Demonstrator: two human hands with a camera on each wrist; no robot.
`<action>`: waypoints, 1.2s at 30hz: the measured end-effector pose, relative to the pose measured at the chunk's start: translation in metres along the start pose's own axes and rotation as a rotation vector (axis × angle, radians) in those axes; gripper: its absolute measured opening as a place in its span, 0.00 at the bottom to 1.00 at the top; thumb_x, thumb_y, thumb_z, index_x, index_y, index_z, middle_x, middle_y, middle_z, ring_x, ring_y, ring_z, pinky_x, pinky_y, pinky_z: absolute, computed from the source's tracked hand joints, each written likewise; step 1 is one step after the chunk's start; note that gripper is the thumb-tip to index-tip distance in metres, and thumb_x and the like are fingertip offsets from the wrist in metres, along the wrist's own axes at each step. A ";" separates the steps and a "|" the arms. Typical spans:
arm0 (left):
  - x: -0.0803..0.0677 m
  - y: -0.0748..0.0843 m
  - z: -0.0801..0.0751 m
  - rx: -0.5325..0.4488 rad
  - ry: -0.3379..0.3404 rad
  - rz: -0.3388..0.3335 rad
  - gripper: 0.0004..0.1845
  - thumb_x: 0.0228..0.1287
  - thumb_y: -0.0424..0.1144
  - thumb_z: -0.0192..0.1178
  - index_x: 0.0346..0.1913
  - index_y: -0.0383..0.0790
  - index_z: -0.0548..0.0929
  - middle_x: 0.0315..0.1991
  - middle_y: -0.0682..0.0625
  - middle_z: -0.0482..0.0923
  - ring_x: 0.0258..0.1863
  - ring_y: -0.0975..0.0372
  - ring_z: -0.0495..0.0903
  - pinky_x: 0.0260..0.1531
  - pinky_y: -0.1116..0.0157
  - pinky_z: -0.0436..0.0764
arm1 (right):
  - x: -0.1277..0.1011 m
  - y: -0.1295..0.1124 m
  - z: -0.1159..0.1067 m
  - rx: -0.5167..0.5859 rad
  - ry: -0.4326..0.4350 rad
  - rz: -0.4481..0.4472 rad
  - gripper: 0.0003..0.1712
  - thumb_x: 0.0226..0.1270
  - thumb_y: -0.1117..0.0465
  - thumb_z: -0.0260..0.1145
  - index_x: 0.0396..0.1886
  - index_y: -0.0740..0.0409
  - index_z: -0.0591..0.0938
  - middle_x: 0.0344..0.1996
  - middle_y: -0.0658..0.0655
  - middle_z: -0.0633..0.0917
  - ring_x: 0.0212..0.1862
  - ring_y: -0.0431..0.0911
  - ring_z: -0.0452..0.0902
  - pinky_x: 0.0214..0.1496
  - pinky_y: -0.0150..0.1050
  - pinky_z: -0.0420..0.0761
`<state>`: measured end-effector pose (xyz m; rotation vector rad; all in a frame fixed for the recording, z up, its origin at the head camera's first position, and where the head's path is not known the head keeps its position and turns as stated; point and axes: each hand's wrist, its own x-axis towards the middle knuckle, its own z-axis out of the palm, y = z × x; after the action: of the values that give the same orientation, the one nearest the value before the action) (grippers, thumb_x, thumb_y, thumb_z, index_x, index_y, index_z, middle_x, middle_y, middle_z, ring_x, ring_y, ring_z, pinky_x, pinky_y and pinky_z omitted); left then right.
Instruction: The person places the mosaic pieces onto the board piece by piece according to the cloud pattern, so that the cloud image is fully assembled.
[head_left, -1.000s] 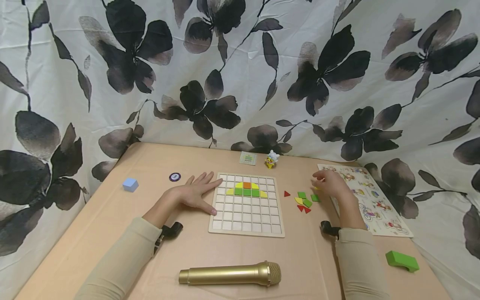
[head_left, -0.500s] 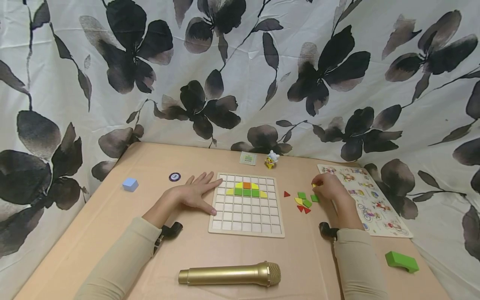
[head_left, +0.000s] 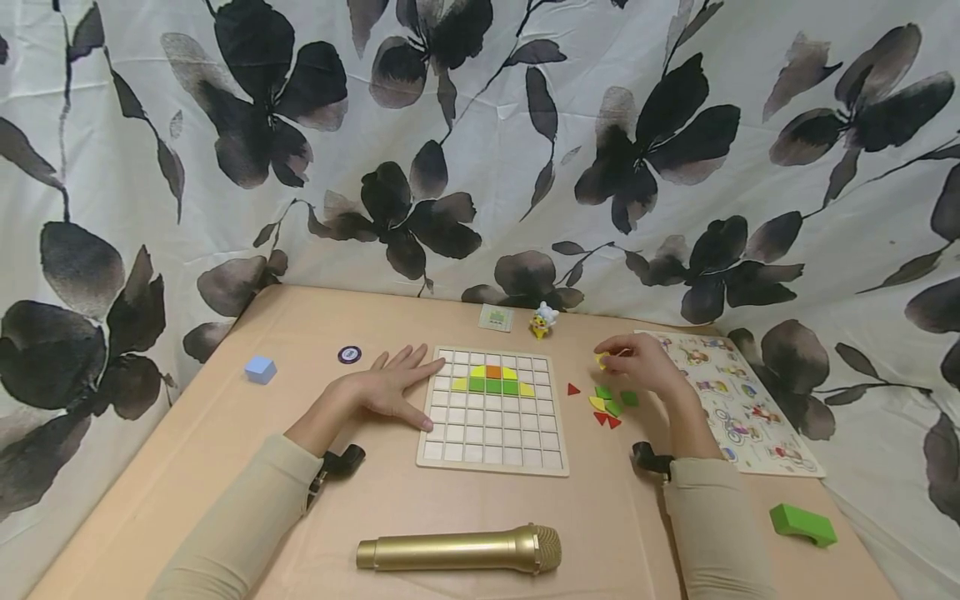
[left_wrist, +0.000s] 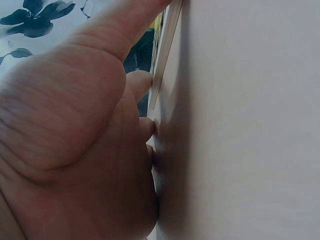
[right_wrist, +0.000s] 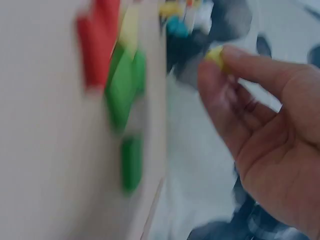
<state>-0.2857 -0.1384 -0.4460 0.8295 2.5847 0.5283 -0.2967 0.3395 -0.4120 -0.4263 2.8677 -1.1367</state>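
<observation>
A wooden grid board (head_left: 492,450) lies mid-table with a small dome of yellow, orange and green tiles (head_left: 492,379) in its upper rows. My left hand (head_left: 390,385) rests flat on the table, fingers straight against the board's left edge (left_wrist: 167,55). My right hand (head_left: 636,364) hovers right of the board, above the loose tiles, and pinches a small yellow piece (head_left: 602,359) at its fingertips (right_wrist: 216,56). Loose green, yellow and red tiles (head_left: 609,403) lie under it, blurred in the right wrist view (right_wrist: 120,85).
A gold microphone (head_left: 459,550) lies near the front edge. A picture puzzle board (head_left: 738,400) sits at the right, a green block (head_left: 804,523) in front of it. A blue cube (head_left: 260,369), a round token (head_left: 349,354), a small card (head_left: 496,317) and a toy figure (head_left: 542,320) lie farther back.
My right hand has lifted from the tile pile and moved left towards the board with a yellow piece pinched. The left hand has stayed put.
</observation>
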 end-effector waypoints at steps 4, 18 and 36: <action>0.001 -0.002 0.002 0.001 0.000 0.007 0.64 0.51 0.74 0.70 0.85 0.58 0.49 0.86 0.40 0.31 0.85 0.42 0.29 0.78 0.34 0.31 | 0.008 -0.028 0.016 0.134 -0.092 -0.050 0.15 0.75 0.66 0.65 0.58 0.64 0.87 0.54 0.67 0.87 0.43 0.52 0.89 0.47 0.34 0.87; 0.001 -0.003 0.003 -0.006 -0.005 0.001 0.63 0.52 0.74 0.70 0.85 0.58 0.49 0.86 0.40 0.31 0.85 0.43 0.29 0.79 0.35 0.31 | 0.048 -0.112 0.098 0.166 -0.271 -0.266 0.08 0.66 0.68 0.74 0.44 0.62 0.89 0.35 0.55 0.89 0.35 0.54 0.83 0.36 0.38 0.84; -0.001 -0.002 -0.002 0.003 -0.011 0.001 0.62 0.53 0.74 0.69 0.85 0.57 0.49 0.86 0.40 0.31 0.85 0.42 0.30 0.78 0.34 0.31 | 0.057 -0.146 0.154 -0.177 -0.467 -0.346 0.10 0.61 0.60 0.80 0.41 0.57 0.90 0.26 0.47 0.85 0.29 0.37 0.77 0.33 0.30 0.78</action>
<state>-0.2865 -0.1411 -0.4452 0.8319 2.5764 0.5183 -0.2964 0.1196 -0.4219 -1.0702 2.5388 -0.6867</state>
